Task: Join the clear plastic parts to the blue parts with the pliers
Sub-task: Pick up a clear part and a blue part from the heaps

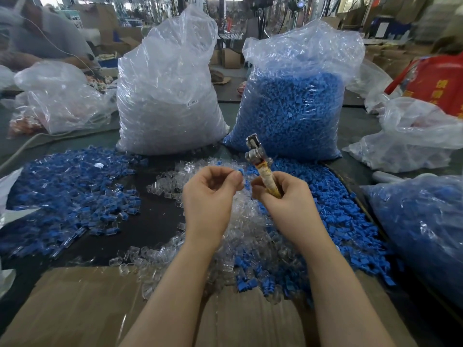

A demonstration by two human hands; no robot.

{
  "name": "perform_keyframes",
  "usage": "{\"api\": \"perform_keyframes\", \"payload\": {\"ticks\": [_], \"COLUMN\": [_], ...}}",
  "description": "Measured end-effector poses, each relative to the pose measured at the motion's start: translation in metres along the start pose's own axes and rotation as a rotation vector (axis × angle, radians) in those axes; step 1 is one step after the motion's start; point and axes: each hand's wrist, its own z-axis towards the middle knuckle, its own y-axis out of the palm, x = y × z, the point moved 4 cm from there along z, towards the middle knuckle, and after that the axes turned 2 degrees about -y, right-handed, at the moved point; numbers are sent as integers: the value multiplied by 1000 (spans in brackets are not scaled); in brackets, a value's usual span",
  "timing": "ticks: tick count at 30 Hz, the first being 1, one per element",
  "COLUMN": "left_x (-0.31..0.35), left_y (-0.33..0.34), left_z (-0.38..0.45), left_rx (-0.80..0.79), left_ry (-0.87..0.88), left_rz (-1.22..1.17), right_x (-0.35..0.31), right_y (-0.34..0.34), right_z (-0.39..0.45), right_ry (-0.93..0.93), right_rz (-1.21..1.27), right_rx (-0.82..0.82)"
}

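My right hand [280,194] grips the pliers [258,159] by their tape-wrapped handles, the metal jaws pointing up and away from me. My left hand [213,189] pinches a small blue part [241,171] at its fingertips, just left of the pliers' handles. Below both hands lies a heap of loose clear plastic parts [240,221]. Loose blue parts [350,221] spread to the right of it. A pile of joined blue-and-clear pieces [70,196] covers the table on the left.
Two tall plastic bags stand behind the hands: one of clear parts [170,96], one of blue parts [290,108]. Another bag of blue pieces [421,234] sits at the right. Flat cardboard [82,304] covers the near table edge. Another person [37,36] works at far left.
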Motion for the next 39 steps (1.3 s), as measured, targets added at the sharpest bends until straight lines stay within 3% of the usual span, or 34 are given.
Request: {"api": "perform_keyframes", "payload": {"ticks": [4, 10, 23, 35, 39], "left_x": [1, 5, 3, 4, 4], "left_y": [-6, -10, 5, 6, 1], "left_z": [4, 5, -3, -4, -1], "left_rx": [12, 10, -36, -65, -37], "left_ry": [-39, 10, 58, 79, 32], "left_rz": [-149, -154, 118, 185, 60], "right_x": [7, 7, -8, -6, -3], "right_y": [-2, 2, 3, 2, 0], "right_z": [-1, -2, 0, 1, 1], "right_ry": [44, 39, -163, -134, -90], "right_rz": [-70, -112, -46, -74, -39], "right_rx": [-126, -228, 126, 93, 9]}}
